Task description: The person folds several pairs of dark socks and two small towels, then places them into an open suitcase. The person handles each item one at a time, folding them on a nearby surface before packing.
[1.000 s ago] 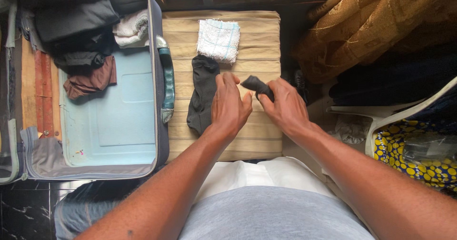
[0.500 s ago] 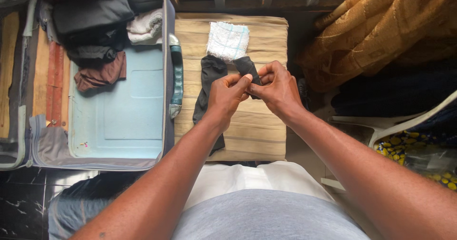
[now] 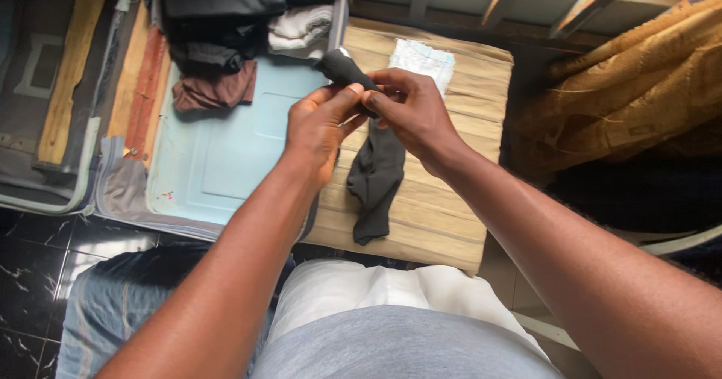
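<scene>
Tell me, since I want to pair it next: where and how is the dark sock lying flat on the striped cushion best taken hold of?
Probably at the near end of the flat sock, coming from the near side. It lies lengthwise on the cushion, its far end hidden under both hands, which hold the rolled sock. The near end lies uncovered and slightly bunched, so there is fabric to pinch.

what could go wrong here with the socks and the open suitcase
Both hands, left hand and right hand, pinch the rolled dark sock only by its end, so the roll may loosen or drop. The flat dark sock lies near the front edge of the striped cushion and might be brushed off by a forearm. The suitcase rim sits close under the left wrist, which might snag on it.
</scene>
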